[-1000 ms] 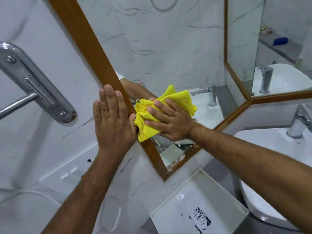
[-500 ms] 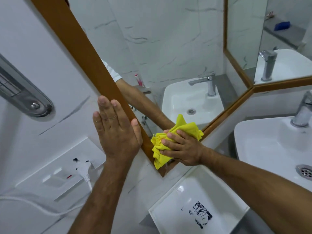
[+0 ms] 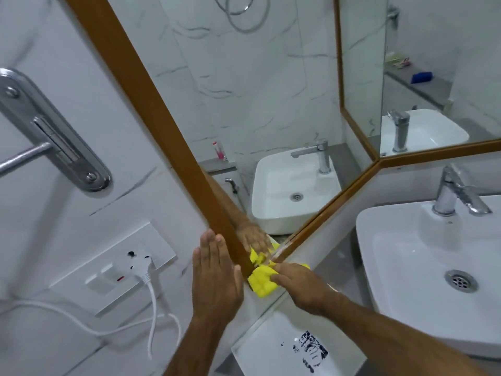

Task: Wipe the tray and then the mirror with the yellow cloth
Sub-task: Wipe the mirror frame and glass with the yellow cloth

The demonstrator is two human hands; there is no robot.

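Observation:
A mirror (image 3: 244, 104) in a brown wooden frame hangs on the marble wall. My right hand (image 3: 303, 286) presses the bunched yellow cloth (image 3: 262, 280) against the frame's bottom corner, and both are reflected in the glass just above. My left hand (image 3: 215, 278) lies flat on the wall with fingers together, against the left side of the frame. The white tray (image 3: 260, 348) with a black printed mark sits below the mirror's corner, partly under my right forearm.
A white sink (image 3: 406, 267) with a chrome tap (image 3: 452, 191) stands at the right. A socket plate (image 3: 113, 267) with a white plug and cable is on the wall at the left. A chrome towel-bar bracket (image 3: 54, 131) sits upper left.
My right hand has slid the yellow cloth down the mirror from its middle to the bottom corner of the frame. My left hand has moved down the frame's edge with it.

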